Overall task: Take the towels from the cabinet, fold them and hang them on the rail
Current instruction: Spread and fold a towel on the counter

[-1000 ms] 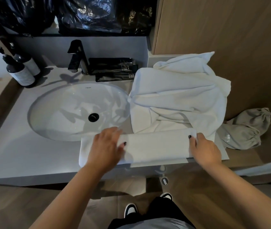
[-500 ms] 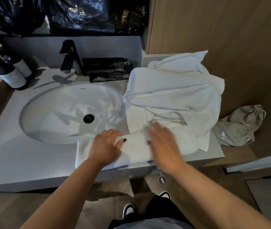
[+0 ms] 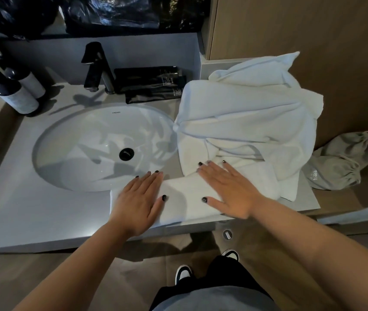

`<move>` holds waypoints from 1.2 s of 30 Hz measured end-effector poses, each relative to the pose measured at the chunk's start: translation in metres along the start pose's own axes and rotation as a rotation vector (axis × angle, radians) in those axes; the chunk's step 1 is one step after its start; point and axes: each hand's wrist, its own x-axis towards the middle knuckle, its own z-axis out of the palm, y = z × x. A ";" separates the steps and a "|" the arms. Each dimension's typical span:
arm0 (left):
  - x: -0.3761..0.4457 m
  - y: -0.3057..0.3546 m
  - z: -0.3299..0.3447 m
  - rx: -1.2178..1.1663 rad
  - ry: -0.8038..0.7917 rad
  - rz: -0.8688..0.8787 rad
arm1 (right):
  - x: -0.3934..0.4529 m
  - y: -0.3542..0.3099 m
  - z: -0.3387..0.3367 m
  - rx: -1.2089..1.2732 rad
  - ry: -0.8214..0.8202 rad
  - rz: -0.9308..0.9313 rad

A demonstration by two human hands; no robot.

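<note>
A white towel (image 3: 185,198) folded into a long strip lies along the front edge of the grey vanity counter (image 3: 43,212). My left hand (image 3: 139,203) lies flat on its left part, fingers straight. My right hand (image 3: 228,189) presses flat on its right part, fingers spread. Behind it a heap of loose white towels (image 3: 250,122) sits on the counter's right side. No rail or cabinet opening shows in the head view.
An oval white sink (image 3: 102,147) with a black faucet (image 3: 97,66) fills the counter's middle. Two pump bottles (image 3: 19,93) stand at the back left, black packets (image 3: 151,84) behind the sink. A grey drawstring bag (image 3: 340,160) lies right, by the wooden wall (image 3: 313,41).
My right hand left the strip's right end and slid left to its middle, now flat. My left hand's fingers straightened out on the towel.
</note>
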 end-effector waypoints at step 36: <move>0.055 0.047 -0.004 -0.254 0.072 0.166 | -0.049 -0.016 0.014 0.284 0.397 0.490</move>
